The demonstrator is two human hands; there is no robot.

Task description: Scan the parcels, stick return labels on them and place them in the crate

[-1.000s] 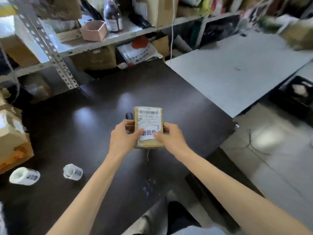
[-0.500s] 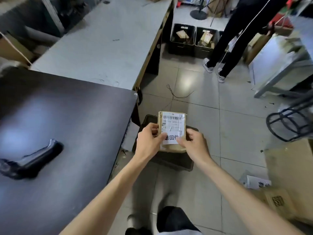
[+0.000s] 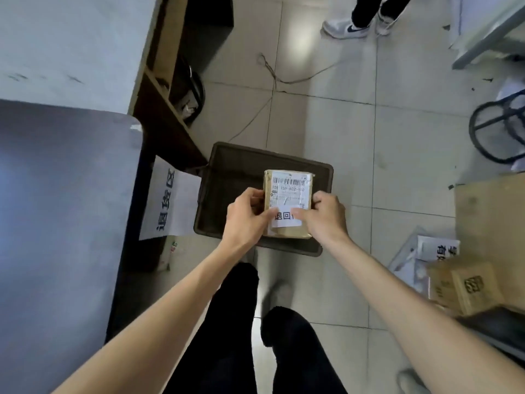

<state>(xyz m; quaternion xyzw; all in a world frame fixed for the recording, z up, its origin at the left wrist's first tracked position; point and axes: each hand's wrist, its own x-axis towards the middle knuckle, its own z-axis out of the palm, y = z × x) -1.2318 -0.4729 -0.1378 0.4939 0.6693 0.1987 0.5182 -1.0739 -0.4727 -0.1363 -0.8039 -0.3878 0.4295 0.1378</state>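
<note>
The small brown tape-wrapped parcel (image 3: 287,234) looks light and stiff, judging by how easily two hands carry it flat. Its taped skin may be slick, so a hold on the two long side edges with the thumbs on top seems soundest. The left hand (image 3: 245,216) and right hand (image 3: 326,216) grip it this way, fingers curled round the edges and thumbs pressing the white return label (image 3: 284,221) near its lower end. It is held in the air over the dark rectangular plastic crate (image 3: 270,152) on the pale tiled floor (image 3: 326,123). A white barcoded shipping label (image 3: 289,186) covers its upper face.
</note>
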